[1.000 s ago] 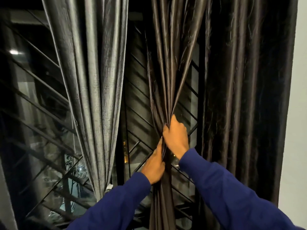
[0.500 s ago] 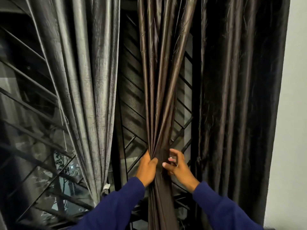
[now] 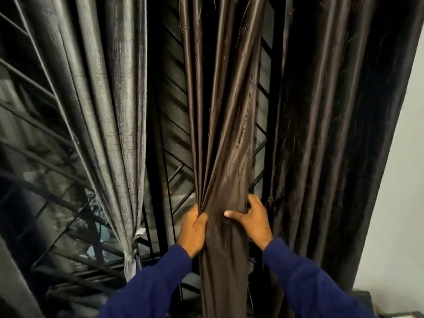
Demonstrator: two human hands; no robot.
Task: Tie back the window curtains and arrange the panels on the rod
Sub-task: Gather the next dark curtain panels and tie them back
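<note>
Left hand (image 3: 192, 228) clenches the gathered brown curtain panel (image 3: 223, 138) from its left; right hand (image 3: 253, 222) curls around the panel's right edge, thumb pressing its front.

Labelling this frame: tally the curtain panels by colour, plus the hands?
Grey textured curtain panel, tied low: 1
Glossy brown curtain panel, bunched: 1
Dark blackish-brown curtain panel, hanging loose: 1
Hands gripping the brown panel, left hand and right hand: 2
Total: 5

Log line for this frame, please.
stage: gathering | left hand: grips brown panel | right hand: grips same | grey panel: tied
</note>
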